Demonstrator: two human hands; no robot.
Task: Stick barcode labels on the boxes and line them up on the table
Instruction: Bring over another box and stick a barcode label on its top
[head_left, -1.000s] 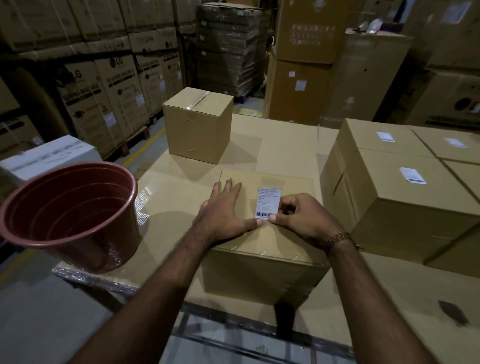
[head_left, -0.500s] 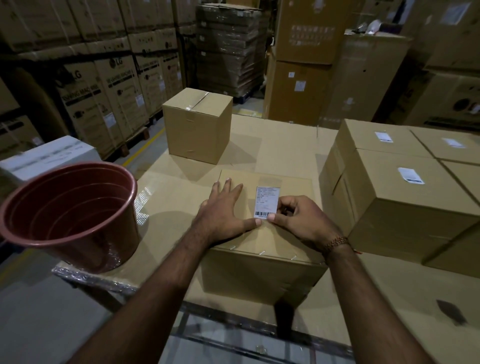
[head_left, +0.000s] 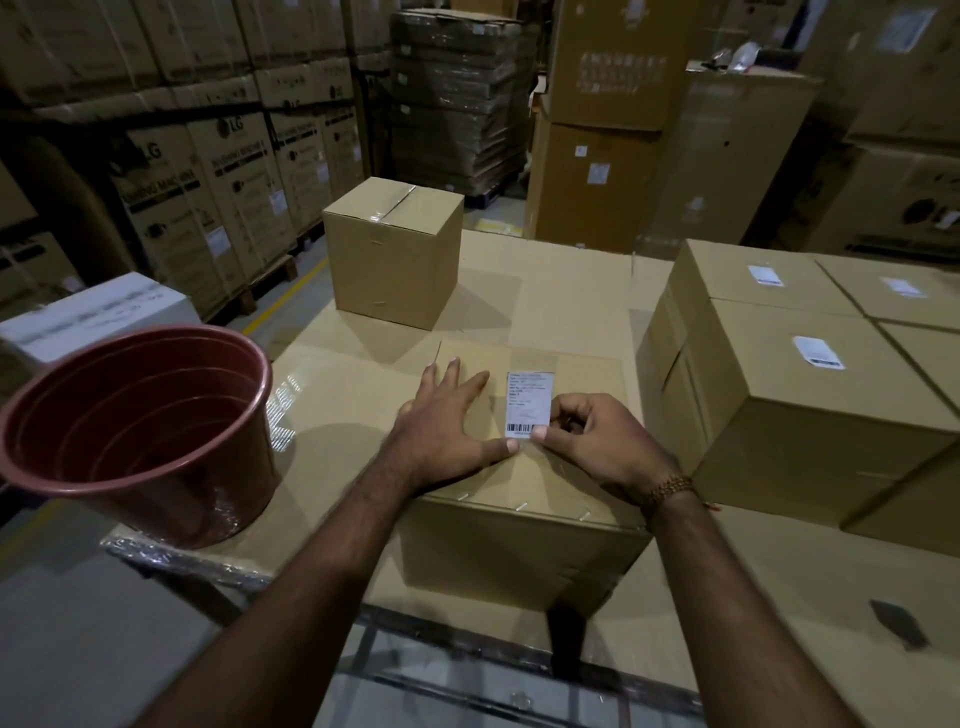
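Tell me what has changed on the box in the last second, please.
Almost nothing. The right hand keeps its thumb on the lower edge of the barcode label, and the left hand stays flat on the box beside it. Nothing was taken or let go. The bucket and the other boxes have not moved.

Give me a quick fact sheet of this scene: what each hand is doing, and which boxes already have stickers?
setting: warehouse table covered in cardboard
left hand: flat on top of the near box, fingers spread
right hand: fingers curled, thumb pressing the lower edge of the barcode label
label position: on top of the near box
labelled boxes: grouped at the right, three white labels visible
unlabelled box: stands apart at the back, no label visible
red bucket: at the table's left edge
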